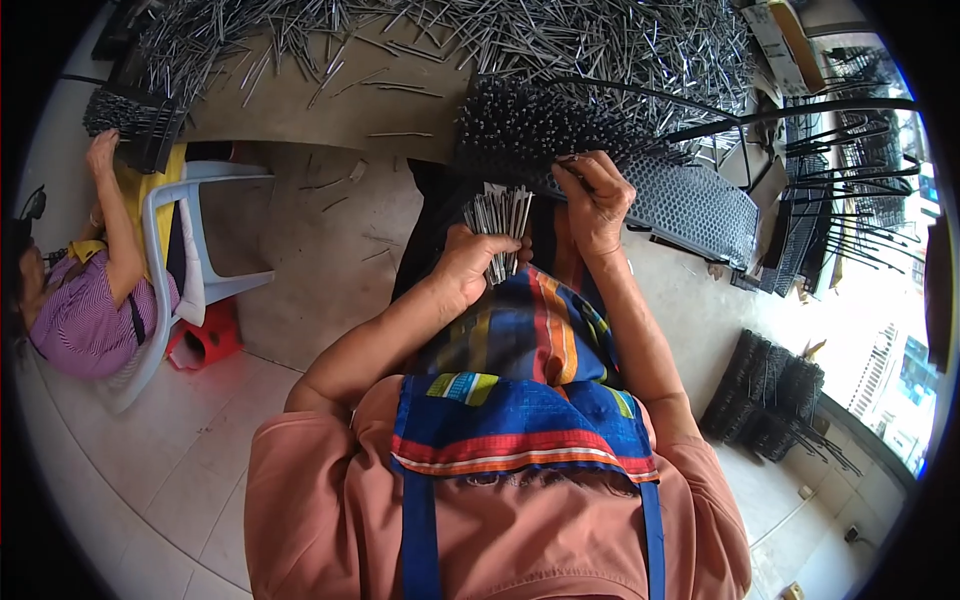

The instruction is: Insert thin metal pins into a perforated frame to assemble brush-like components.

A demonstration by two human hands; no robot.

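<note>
My left hand (468, 262) is closed around a bundle of thin metal rods (502, 212), which fan out upward above my lap. My right hand (602, 195) is at the near edge of a long dark rack full of round holes (695, 208). Its thumb and fingers are pinched together, but whatever they hold is too small to make out. Many upright rods (530, 125) fill the rack's left part, while the holes on its right show bare. A striped cloth apron (550, 320) covers my lap below both hands.
Loose metal rods (600, 50) lie heaped across the brown table (310, 100). At left, another person (90, 310) on a pale blue plastic chair (158, 240) reaches to a smaller rack (135, 118). A red plastic object (207, 335) is beside that chair. Black hooked racks (850, 180) stand at right.
</note>
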